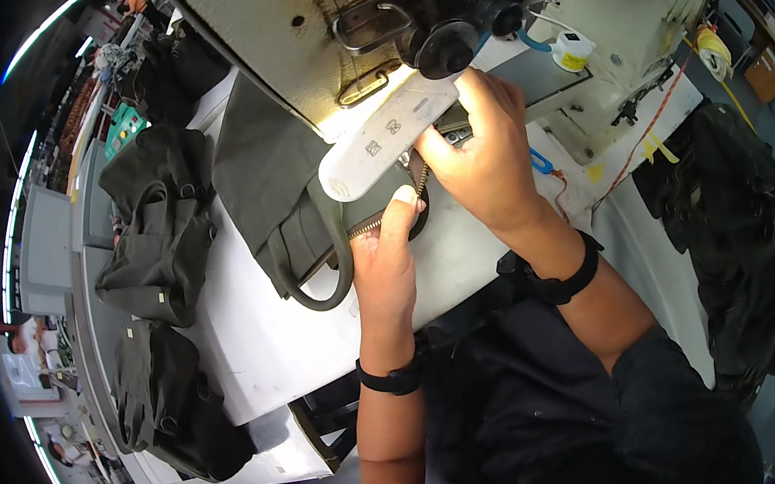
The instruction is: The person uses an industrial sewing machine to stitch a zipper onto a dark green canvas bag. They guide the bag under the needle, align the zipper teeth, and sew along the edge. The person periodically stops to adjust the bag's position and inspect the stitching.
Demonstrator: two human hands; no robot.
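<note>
A dark olive bag [254, 161] with a looped handle [342, 237] lies under the head of a sewing machine [264, 30]. My left hand [384, 256] grips its zippered edge, the thumb lying on top beside the brass zipper teeth [368, 229]. Close to the machine's needle area, my right hand [486, 153] is bent with thumb and index finger curled in. A pale elongated lamp [387, 139] covers its fingertips in part, so what they hold cannot be made out. Some metal machine parts [457, 135] show beside the right thumb.
Several finished-looking dark bags [151, 255] lie along the left side of the white table [258, 348]. A pile of dark bags [751, 235] stands at the right. A white bobbin-like container [573, 51] sits on the machine bed, and a red cord [643, 138] hangs nearby.
</note>
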